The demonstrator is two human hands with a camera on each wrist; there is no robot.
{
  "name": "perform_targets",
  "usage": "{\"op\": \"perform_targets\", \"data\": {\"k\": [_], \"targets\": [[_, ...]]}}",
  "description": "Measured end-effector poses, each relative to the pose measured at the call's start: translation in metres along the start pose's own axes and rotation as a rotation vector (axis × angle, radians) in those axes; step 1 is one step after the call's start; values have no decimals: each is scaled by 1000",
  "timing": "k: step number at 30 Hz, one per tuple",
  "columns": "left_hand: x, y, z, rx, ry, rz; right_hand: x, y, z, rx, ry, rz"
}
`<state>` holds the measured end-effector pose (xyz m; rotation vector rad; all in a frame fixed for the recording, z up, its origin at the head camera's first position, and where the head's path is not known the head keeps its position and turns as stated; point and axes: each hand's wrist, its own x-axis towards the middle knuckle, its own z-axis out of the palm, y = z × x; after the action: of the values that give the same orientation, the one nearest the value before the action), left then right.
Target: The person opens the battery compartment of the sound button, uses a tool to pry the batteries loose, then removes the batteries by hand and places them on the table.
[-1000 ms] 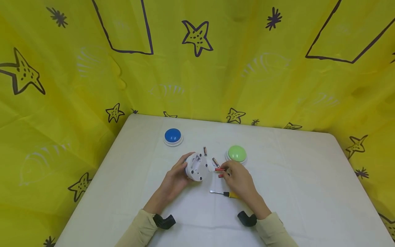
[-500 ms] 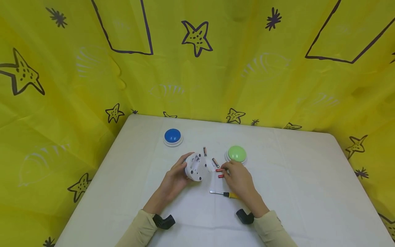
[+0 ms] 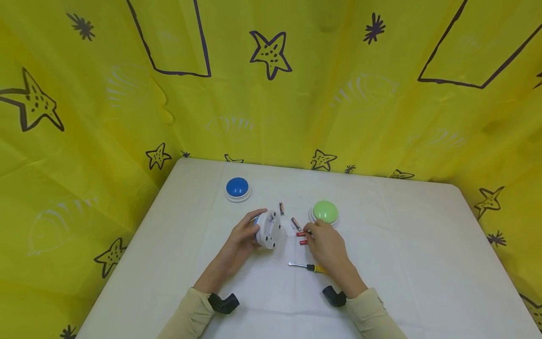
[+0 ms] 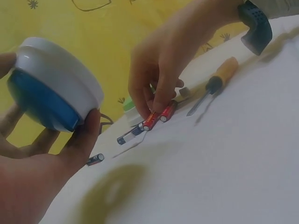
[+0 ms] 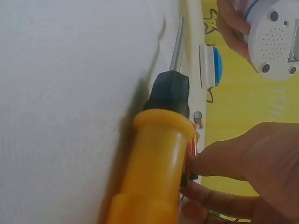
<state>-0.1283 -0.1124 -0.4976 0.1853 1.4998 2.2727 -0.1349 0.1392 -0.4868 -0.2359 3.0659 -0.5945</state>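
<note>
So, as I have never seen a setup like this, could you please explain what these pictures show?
There is no robot here, just a person's two bare hands. The wide picture comes from a camera worn on the head, looking forward and down; the two closer ones come from cameras on the left and right wrists. The left hand holds a round white-and-blue button, tipped so its underside shows. The right hand has its fingers on a red battery, apparently pinching it. On the white table lie another red battery, two dark batteries, a screwdriver, a blue button and a green button.
</note>
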Motion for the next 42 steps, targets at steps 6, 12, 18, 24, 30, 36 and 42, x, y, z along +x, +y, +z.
{"op": "perform_targets", "data": {"k": [6, 12, 18, 24, 30, 36, 42], "targets": [[1, 1, -1, 222, 69, -8, -2, 1, 3, 11, 6, 6], [0, 1, 1, 392, 122, 23, -2, 1, 6, 14, 14, 16], [-1, 3, 7, 523, 173, 56, -2, -1, 6, 98, 100, -28], [-1, 5, 12, 625, 224, 105, -3, -5, 4, 468, 107, -150], [1, 5, 15, 767, 277, 138, -3, -12, 7, 592, 116, -353], [4, 8, 18, 898, 303, 167, -3, -20, 12, 555, 97, -384], [6, 9, 17, 999, 315, 178, 0, -24, 21, 406, 118, -331]]}}
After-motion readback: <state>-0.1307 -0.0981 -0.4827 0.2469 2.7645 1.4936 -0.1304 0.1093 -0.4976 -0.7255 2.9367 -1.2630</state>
